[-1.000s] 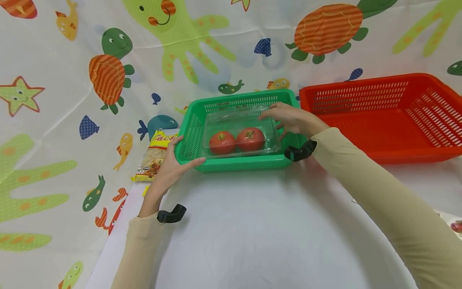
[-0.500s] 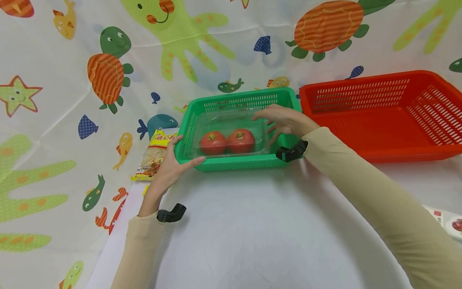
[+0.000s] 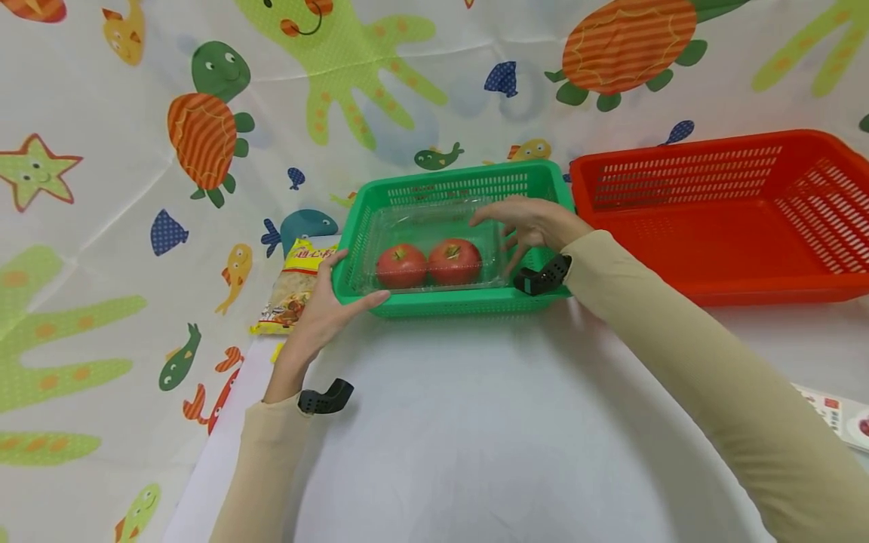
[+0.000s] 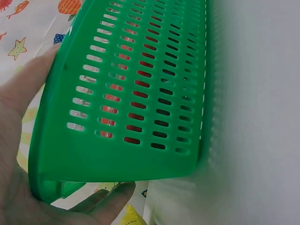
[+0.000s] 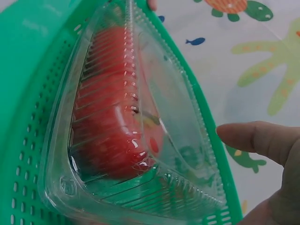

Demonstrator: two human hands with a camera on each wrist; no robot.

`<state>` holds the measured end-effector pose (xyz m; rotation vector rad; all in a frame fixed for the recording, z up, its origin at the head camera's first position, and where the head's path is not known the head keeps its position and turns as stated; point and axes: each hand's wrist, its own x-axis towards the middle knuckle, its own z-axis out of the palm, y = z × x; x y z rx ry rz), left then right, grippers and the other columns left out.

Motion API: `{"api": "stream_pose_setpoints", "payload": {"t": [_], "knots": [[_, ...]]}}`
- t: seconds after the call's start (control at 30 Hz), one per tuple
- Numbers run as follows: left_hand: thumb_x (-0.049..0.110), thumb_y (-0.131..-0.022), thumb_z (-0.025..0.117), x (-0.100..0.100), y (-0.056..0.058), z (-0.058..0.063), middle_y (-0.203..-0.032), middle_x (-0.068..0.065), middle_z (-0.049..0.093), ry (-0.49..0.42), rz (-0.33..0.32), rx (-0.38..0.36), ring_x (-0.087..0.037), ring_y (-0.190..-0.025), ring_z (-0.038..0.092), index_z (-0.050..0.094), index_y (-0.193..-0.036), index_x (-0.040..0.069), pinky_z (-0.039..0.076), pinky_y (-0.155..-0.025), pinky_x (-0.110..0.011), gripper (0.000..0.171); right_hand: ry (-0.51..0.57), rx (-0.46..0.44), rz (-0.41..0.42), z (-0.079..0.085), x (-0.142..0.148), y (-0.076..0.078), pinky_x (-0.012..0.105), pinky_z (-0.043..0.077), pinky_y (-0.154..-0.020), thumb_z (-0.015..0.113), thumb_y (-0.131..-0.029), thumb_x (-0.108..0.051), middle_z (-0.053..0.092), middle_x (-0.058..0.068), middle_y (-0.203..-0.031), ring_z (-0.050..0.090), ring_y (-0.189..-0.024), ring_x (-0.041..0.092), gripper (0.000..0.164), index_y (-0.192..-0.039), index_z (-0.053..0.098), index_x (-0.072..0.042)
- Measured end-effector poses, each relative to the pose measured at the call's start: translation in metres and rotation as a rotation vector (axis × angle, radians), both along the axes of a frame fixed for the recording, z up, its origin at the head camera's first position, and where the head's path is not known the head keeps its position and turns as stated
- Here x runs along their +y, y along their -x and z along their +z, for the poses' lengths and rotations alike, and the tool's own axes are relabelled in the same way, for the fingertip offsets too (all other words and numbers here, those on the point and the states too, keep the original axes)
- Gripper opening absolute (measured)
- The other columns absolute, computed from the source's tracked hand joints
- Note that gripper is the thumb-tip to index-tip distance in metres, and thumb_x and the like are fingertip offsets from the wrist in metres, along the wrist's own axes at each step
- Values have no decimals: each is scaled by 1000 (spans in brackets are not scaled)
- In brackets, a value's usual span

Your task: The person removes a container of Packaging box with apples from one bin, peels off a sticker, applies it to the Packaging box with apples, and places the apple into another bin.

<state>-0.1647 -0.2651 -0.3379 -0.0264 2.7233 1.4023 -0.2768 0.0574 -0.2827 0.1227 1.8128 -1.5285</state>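
Two red apples, one on the left and one on the right, sit in a clear plastic box. This box lies inside a green slotted basket, towards its left end. My left hand grips the basket's front left corner, its thumb along the front rim. In the left wrist view the hand wraps the rim of the basket. My right hand hovers at the box's right end with spread fingers. In the right wrist view its thumb stands apart from the box; contact by the other fingers is hidden.
A red slotted basket stands right beside the green one. To the left lies a yellow-and-clear food packet. A white printed card lies at the right on the white table. Behind hangs a sea-animal cloth.
The clear box with the apples has shifted left inside the green basket, and my right hand moved left with it. My left hand has stayed at the basket corner.
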Motion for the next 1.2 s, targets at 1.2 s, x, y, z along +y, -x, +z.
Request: {"api": "stream_pose_setpoints", "payload": {"t": [1.2], "knots": [[41,-90,80,0,0,0,-173,-12,11,-12,-3,-12,-38,-155,20,9,-167,28,25,-121,-67,105,-137,-37,39,-3,-6,8,44,63,-84,59,-106,-34,13,29,-169,32,-149,48,87,-169,1,-17]]}}
